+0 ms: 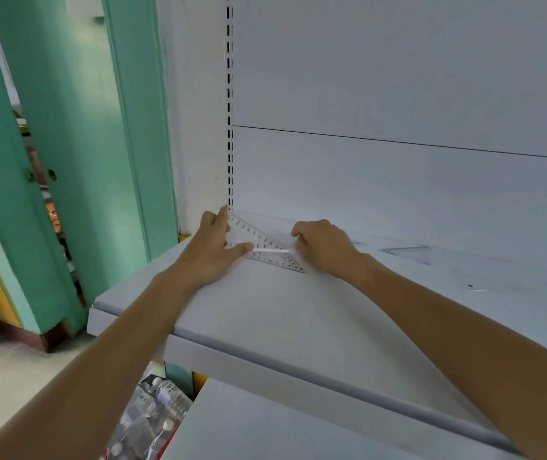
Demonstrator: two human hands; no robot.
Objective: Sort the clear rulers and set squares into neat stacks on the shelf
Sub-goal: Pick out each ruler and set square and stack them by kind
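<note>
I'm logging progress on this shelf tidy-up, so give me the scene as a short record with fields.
Surface: white shelf
Pile: clear set squares, overlapping, in the back-left corner
Left hand: fingers straight, pressing on the pile
Right hand: fingers curled at the pile's right end; grip unclear
Unsorted: loose set square, lying flat further right, apart from both hands
Below: wrapped bottles under the shelf

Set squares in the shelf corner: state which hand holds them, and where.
The right hand pinches the set squares at their right corner; the left hand only presses straight fingers against their left end.
</note>
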